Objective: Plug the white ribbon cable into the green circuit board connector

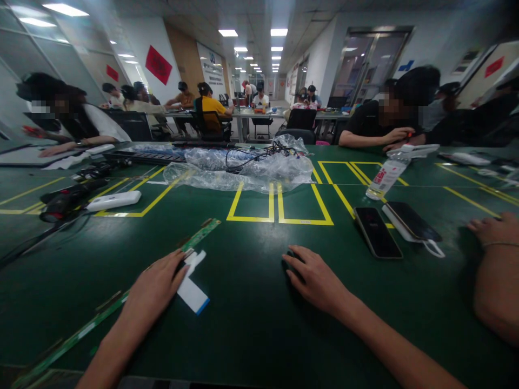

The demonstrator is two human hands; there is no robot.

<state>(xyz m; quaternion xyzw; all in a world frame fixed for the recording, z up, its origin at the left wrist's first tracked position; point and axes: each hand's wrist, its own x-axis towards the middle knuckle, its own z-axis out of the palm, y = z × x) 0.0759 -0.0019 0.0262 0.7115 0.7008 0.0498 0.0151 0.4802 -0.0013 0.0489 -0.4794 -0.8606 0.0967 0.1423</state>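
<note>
While I watch through the head camera, the left hand [158, 281] lies over a long, narrow green circuit-board strip [204, 233] on the near left of the dark green tabletop [251, 313]. Strip shows on both sides of the hand, slanting toward the near left corner; its middle is hidden. Left fingers close together; whether they pinch the strip or only press on it, I cannot tell. A flat white ribbon cable with a blue end [193, 294] sticks out right of the thumb.

Right hand [314, 275]: well apart from the strip, to its right, palm down, fingers loosely spread and bent, nothing visible in it.

Farther off, mid-table: yellow tape rectangles [253, 219], partly covered by crumpled clear plastic wrap [284, 174]. Right side: a black rectangular phone [377, 232], and farther, a clear plastic bottle with a white-and-red label [384, 178]. Left side: a smooth white oblong device [115, 201]. At the right edge I note another person's hand [498, 229], near the tabletop.
</note>
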